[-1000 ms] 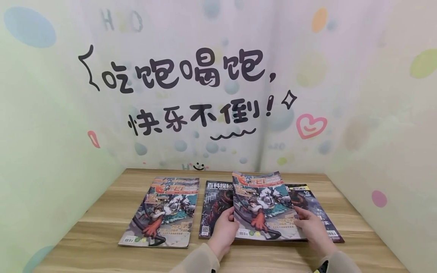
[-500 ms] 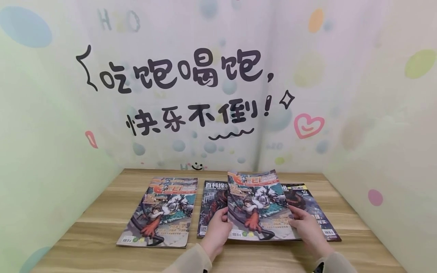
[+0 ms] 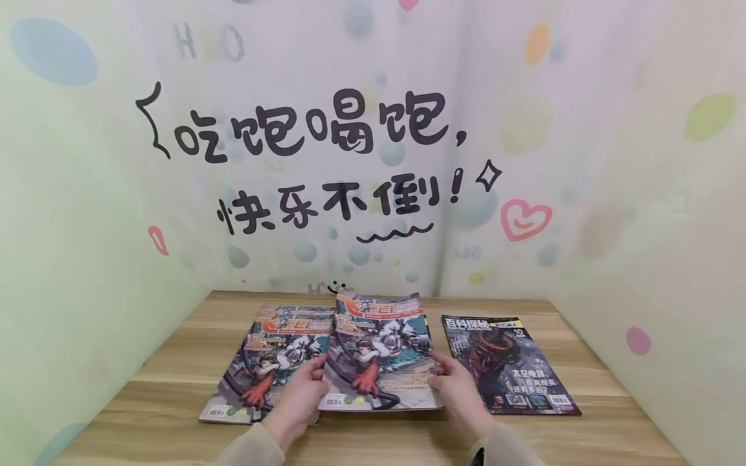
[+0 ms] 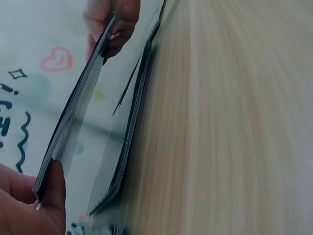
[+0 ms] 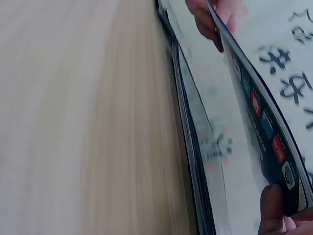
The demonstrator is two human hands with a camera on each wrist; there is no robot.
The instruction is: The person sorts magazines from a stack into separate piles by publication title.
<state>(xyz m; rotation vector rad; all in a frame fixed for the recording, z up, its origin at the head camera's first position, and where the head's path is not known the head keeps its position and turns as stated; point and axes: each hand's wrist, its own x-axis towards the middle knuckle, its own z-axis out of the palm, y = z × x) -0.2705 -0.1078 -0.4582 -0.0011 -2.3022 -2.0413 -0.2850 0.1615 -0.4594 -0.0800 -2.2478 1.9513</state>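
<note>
Both hands hold a magazine with a colourful comic cover (image 3: 379, 353), one at each side edge, near its lower half. My left hand (image 3: 300, 395) pinches its left edge, and my right hand (image 3: 460, 391) pinches the right edge. From the left wrist view, the held magazine (image 4: 78, 103) is lifted above other magazines on the table. Matching comic magazines (image 3: 250, 382) lie overlapped at the left, partly covered by my left hand. A dark-covered magazine (image 3: 513, 362) lies at the right. Behind the held one, only a sliver of another magazine's edge shows.
The wooden table (image 3: 583, 375) bears all the magazines. Printed curtain-like walls (image 3: 379, 272) with black lettering enclose it at the back and both sides.
Both hands have carried the comic magazine left, from over the dark magazines to beside the left pile. The right-hand dark magazine is now uncovered; the other is mostly hidden behind the held one.
</note>
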